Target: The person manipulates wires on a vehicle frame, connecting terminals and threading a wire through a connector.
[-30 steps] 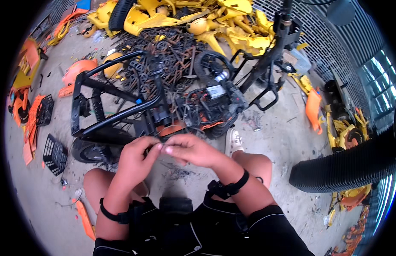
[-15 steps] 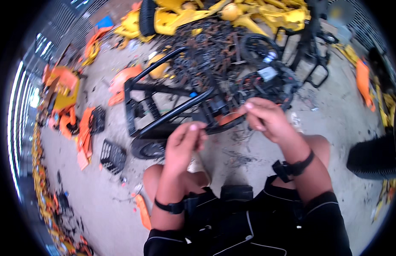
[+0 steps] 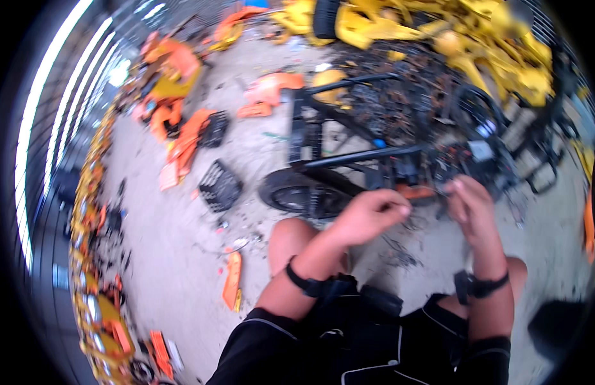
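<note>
My left hand (image 3: 374, 215) is held over my knees with its fingers closed in a pinch. My right hand (image 3: 472, 208) hovers a short way to its right, thumb and fingertips also pressed together. Whatever is between the fingers is too thin or blurred to make out. Just beyond the hands lies a black tubular frame (image 3: 368, 156) with a black wheel (image 3: 297, 196) at its near left corner. An orange piece (image 3: 416, 192) shows behind my left fingertips. A tangle of dark wires and parts (image 3: 448, 160) sits behind my right hand.
A heap of dark metal bits (image 3: 400, 83) lies beyond the frame, with yellow body panels (image 3: 381, 29) piled behind. A black crate (image 3: 220, 186) and an orange strip (image 3: 232, 281) lie on the floor to the left. Further off are orange panels (image 3: 188, 144).
The view has turned left, so the scene sits further right. My left hand has come nearer to my right hand. Both remain pinched.
</note>
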### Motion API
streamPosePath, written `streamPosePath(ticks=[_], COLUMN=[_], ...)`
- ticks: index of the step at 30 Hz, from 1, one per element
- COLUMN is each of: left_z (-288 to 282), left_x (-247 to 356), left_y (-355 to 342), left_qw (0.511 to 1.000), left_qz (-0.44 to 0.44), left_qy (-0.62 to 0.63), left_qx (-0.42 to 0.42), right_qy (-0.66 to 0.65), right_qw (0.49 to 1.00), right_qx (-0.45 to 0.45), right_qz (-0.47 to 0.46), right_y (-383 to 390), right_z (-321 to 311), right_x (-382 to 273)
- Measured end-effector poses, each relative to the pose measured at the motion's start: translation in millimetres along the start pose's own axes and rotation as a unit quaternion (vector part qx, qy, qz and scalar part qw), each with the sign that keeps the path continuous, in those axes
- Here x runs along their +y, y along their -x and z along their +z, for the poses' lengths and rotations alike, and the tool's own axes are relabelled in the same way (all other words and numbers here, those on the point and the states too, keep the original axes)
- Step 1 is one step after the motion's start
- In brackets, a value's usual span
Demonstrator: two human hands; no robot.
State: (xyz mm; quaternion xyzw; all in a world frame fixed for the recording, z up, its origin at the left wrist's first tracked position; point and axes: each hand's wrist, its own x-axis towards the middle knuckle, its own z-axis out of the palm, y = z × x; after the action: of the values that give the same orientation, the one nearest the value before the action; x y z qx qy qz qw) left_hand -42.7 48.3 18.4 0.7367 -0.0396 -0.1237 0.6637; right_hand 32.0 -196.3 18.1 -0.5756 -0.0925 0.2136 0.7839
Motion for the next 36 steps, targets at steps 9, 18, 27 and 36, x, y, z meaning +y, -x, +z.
streamPosePath(ticks=[9,18,27,36], left_z=[13.1,18.9,18.4,27.1], left_x=[-20.8,-22.6,-25.8,-20.0], left_y=[-3.6,-6.8,-8.4,-5.9], left_qw=[0.995,0.995,0.98,0.981], left_qz=[0.04,0.051,0.14,0.143], left_qy=[-0.08,-0.082,-0.097,-0.106], left_qx=[-0.046,0.018,0.104,0.076], right_qy=[-0.023,-0.025,0.399,0.32], right_qw=[1.0,0.999,0.889,0.932], right_qx=[0.015,0.044,0.116,-0.127], right_qz=[0.009,-0.004,-0.194,-0.112], right_y=[-3.6,-6.7,-9.4,14.5], right_z=[-4.2,-10.7,-24.2,19.3], right_x=[10.6,15.5,31.2,48.2])
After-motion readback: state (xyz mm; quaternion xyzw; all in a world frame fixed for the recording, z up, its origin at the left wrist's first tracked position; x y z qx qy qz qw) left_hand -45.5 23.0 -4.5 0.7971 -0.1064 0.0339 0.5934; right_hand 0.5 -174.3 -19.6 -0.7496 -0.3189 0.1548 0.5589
